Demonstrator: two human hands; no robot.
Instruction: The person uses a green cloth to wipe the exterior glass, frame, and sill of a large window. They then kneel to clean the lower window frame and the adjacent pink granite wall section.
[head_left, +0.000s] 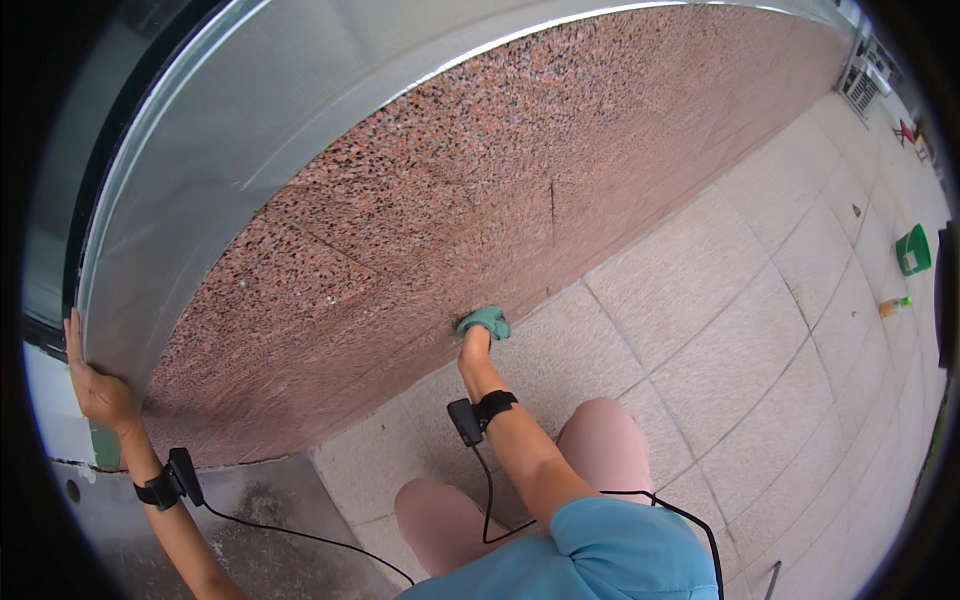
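My right hand (474, 351) presses a green cloth (491, 320) against the lower part of a speckled pink granite wall (420, 180), just above the paving. The cloth hides most of its fingers. At the far left, my left hand (101, 390) leans on the end of a grey metal sill (187, 180), fingers extended along its edge and holding nothing. Above the granite, this sill runs in a curve through the fisheye view.
Light stone paving (720, 300) borders the wall's foot. A stained grey slab (277, 517) lies below my left arm. To the right stand a green bucket (913, 251) and a bottle with a green cap (894, 307). Cables (300, 529) trail from black wrist devices (466, 422).
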